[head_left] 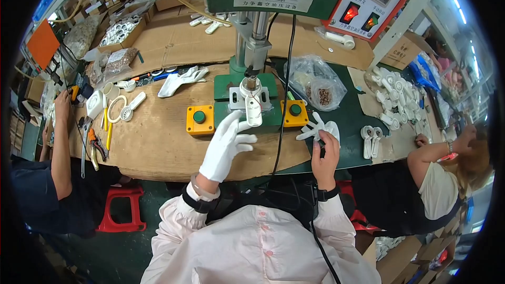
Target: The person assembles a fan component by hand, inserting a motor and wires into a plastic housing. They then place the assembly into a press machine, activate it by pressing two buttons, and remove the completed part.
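My left hand (221,150) wears a white glove; its fingers are spread and hold nothing. Just beyond its fingertips, a white plastic handle-shaped part (253,112) sits under the ram of a green press (258,37). My right hand (326,156) is bare, its thumb and fingers pinching a second white glove (330,130) by the cuff, whose fingers point left. Yellow boxes with green buttons flank the press base: one box (200,120) lies beyond my left hand, the other box (294,113) beyond the right.
Another white glove (183,80) lies left of the press. Pliers (97,147) and white plastic parts (126,108) are further left. A clear bag (318,84) of small brown pieces and a pile of white parts (397,94) lie right. Co-workers sit on both sides.
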Demonstrator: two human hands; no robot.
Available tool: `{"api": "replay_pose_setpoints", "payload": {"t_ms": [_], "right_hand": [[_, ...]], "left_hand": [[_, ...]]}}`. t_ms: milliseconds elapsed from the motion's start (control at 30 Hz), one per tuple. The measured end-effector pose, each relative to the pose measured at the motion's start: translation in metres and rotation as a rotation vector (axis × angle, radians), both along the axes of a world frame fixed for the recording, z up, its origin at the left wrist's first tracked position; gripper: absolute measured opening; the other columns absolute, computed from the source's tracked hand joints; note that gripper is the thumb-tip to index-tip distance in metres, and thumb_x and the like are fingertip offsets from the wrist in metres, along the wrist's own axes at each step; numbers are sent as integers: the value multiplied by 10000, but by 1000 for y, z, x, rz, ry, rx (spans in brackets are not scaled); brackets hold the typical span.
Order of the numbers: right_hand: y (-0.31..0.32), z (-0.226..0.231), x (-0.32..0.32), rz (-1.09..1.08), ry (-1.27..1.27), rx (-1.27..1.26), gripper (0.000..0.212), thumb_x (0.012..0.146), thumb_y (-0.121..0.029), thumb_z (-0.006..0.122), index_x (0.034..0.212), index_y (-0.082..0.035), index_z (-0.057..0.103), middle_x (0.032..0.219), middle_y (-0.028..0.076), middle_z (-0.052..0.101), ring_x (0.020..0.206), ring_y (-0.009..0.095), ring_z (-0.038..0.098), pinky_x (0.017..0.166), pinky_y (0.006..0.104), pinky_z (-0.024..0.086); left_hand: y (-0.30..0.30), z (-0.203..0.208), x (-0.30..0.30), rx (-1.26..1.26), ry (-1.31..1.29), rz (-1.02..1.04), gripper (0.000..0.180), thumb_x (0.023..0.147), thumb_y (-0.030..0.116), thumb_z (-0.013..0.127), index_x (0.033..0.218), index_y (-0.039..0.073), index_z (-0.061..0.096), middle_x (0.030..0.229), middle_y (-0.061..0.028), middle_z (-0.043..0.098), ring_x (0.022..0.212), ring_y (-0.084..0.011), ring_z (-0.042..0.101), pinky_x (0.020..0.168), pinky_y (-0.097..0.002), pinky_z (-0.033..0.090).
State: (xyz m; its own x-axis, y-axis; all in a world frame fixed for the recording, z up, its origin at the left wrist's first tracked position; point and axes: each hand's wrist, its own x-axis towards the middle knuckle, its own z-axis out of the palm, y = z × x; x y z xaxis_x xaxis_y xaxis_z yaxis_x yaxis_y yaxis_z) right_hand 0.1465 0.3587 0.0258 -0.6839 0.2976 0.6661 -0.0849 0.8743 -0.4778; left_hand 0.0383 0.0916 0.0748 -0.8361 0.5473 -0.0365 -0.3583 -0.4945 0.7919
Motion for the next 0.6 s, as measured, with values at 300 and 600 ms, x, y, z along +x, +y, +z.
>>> {"api": "replay_pose_setpoints", "payload": {"t_ms": [300,600], "right_hand": [[1,0,1,35,-4,-41,259,863,-24,630,1122,-5,620,1121,157,627,1050,338,593,922,397,463],[0,1,0,65,-1,-42,226,879,-14,600,1104,5,620,1115,163,628,1029,326,608,908,383,474]], "left_hand": [[19,0,-17,144,-184,-238,457,1067,352,350,1451,105,373,1319,-141,548,1024,-235,609,857,-341,523],[19,-2,-21,196,-212,-269,431,1067,348,349,1419,109,419,1301,-135,568,1005,-229,618,843,-353,537]]}}
